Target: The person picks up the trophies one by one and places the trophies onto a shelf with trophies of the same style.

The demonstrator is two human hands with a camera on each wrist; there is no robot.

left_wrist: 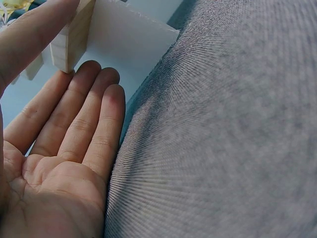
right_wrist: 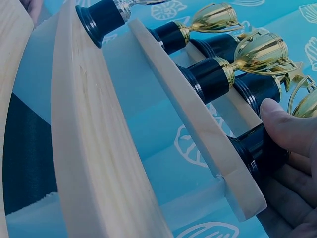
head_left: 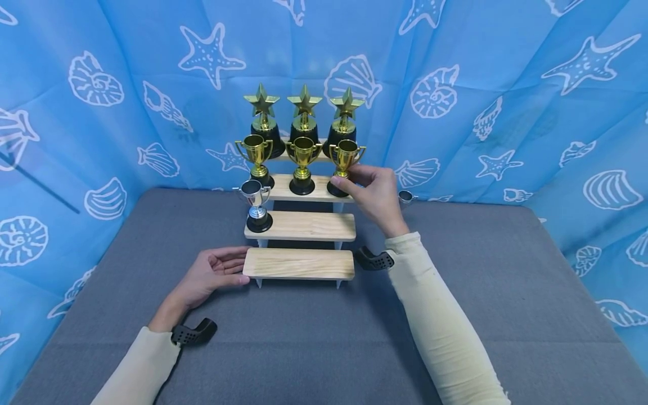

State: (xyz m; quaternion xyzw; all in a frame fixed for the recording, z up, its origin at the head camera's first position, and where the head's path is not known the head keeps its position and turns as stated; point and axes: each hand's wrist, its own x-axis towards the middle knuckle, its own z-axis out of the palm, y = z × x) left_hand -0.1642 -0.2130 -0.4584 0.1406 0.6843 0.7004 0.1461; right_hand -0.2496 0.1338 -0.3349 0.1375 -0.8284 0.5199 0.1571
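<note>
A tiered wooden display stand [head_left: 298, 263] bears the trophies. My right hand [head_left: 377, 194] grips the black base of the rightmost gold cup trophy [head_left: 346, 154], with thumb and fingers on either side, at the right end of the second-highest tier. Two more gold cup trophies [head_left: 302, 152] share that tier. On the tier below, a silver cup trophy [head_left: 257, 197] stands upright at the left end. At the left end of the lowest tier, my left hand [left_wrist: 69, 129] touches the board with thumb and index finger, its palm bare and its fingers nearly straight.
Three gold star trophies [head_left: 305, 107] stand on the top tier. Behind my right wrist, another small silver cup [head_left: 405, 196] shows near the back edge of the grey table [head_left: 304, 349]. A blue curtain [head_left: 481, 84] with white sea shapes hangs behind.
</note>
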